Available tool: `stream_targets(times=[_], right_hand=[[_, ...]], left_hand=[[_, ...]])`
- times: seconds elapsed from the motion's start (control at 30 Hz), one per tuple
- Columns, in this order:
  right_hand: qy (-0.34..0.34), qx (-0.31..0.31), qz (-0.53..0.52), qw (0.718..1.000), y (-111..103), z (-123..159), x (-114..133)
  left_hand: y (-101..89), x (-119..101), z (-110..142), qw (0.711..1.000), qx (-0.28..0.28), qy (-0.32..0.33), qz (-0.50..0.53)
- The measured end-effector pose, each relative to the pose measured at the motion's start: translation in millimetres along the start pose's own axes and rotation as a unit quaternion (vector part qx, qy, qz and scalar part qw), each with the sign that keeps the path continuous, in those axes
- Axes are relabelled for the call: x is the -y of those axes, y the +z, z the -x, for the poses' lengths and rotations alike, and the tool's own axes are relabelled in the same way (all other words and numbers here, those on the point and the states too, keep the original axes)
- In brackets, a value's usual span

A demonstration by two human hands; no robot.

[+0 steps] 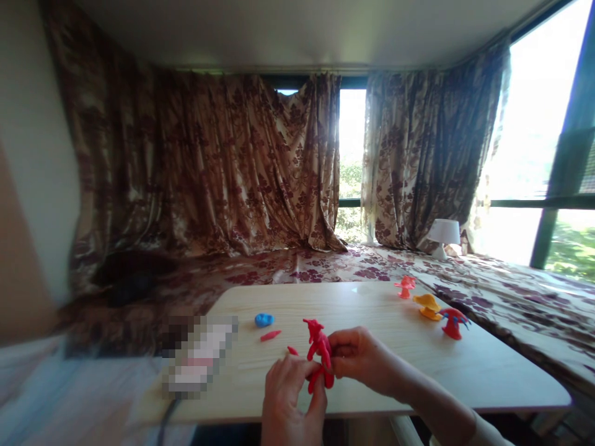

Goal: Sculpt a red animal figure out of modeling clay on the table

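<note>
Upright above the near part of the pale table, a small red figure with a horned, animal-like head is held between my two hands. My left hand pinches its lower part. The fingertips of my right hand grip its side and back. Just beyond my left fingers lies a small red piece, partly hidden by that hand. Farther off on the tabletop are a slim red piece and a rounded blue lump.
Along the right side stand a light red figure, a yellow mushroom-like piece and a red-and-blue piece. A pixelated object with a dark cable lies left. Behind are a white lamp and floral curtains.
</note>
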State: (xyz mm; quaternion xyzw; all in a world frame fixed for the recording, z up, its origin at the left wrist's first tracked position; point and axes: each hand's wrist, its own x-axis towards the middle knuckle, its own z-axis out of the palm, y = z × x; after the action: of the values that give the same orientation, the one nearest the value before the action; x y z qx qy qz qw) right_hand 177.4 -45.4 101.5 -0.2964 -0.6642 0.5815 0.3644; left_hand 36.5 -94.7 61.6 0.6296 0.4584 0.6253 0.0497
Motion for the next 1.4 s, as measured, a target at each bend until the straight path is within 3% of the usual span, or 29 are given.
stream_targets(times=[0.23, 0.47, 0.6, 0.77, 1.0, 1.4], right_hand=[[-0.025, -0.010, 0.005, 1.000, 2.2, 2.8, 3.0], [-0.085, -0.051, 0.083, 0.992, 9.0, 1.7, 4.3], [-0.093, -0.047, 0.100, 0.990, 8.3, 1.3, 1.0], [-0.073, -0.016, 0.045, 0.996, 9.5, 1.3, -3.5], [-0.067, -0.031, 0.055, 0.996, 10.2, 0.3, -8.6], [-0.014, -0.026, 0.061, 0.998, 3.4, 3.2, -3.5]], left_hand=[[-4.9, 3.4, -0.2, 0.988, 0.002, -0.118, 0.100], [-5.5, 4.0, 0.1, 0.953, 0.097, -0.249, 0.141], [-5.1, 4.3, -0.8, 0.954, 0.101, -0.249, 0.136], [-2.9, 7.0, -0.5, 0.944, 0.097, -0.263, 0.174], [-2.9, 8.1, -0.5, 0.965, 0.102, -0.216, 0.112], [-3.2, 6.8, 5.1, 0.968, 0.057, -0.201, 0.139]])
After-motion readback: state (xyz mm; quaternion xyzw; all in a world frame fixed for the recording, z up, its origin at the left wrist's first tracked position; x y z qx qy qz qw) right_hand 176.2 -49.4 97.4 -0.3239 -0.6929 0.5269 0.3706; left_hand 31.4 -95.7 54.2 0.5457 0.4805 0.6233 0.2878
